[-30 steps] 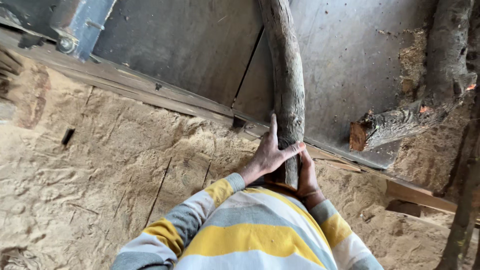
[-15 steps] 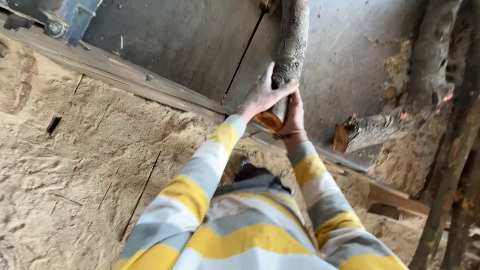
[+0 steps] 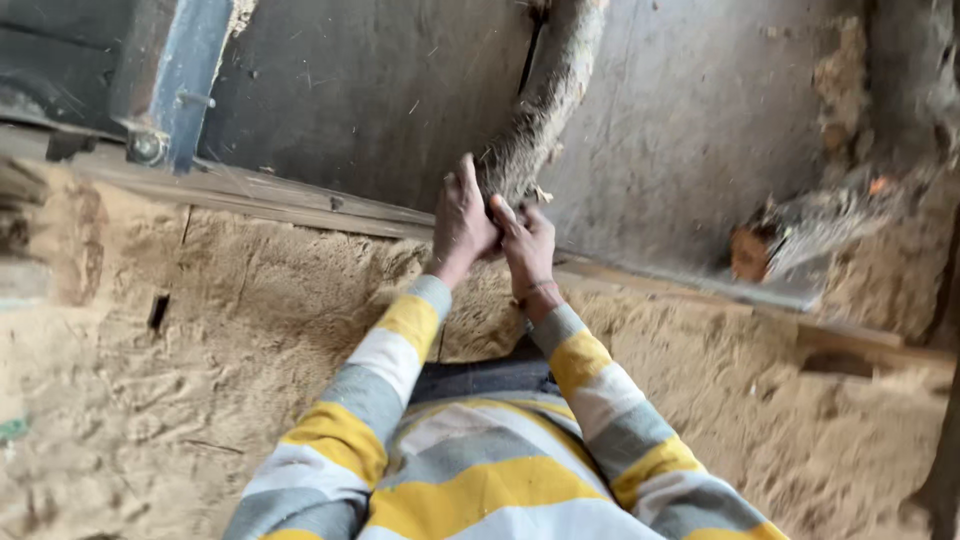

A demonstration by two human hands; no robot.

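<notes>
A rough, bark-covered log (image 3: 548,95) lies on a grey metal table (image 3: 380,90) and runs away from me toward the top of the view. My left hand (image 3: 462,220) presses flat against the log's near end, fingers pointing up. My right hand (image 3: 526,245) grips the same end from the right side, with a band around its wrist. Both arms wear grey, white and yellow striped sleeves and are stretched forward.
Thick sawdust (image 3: 180,380) covers the ground and boards in front of me. A second cut log (image 3: 800,235) lies at the right on the metal surface. A blue-grey metal post (image 3: 180,80) with a bolt stands at upper left. A wooden rail (image 3: 290,195) edges the table.
The log has slid further away along the table. My arms have stretched out after it, and both hands stay on its near end.
</notes>
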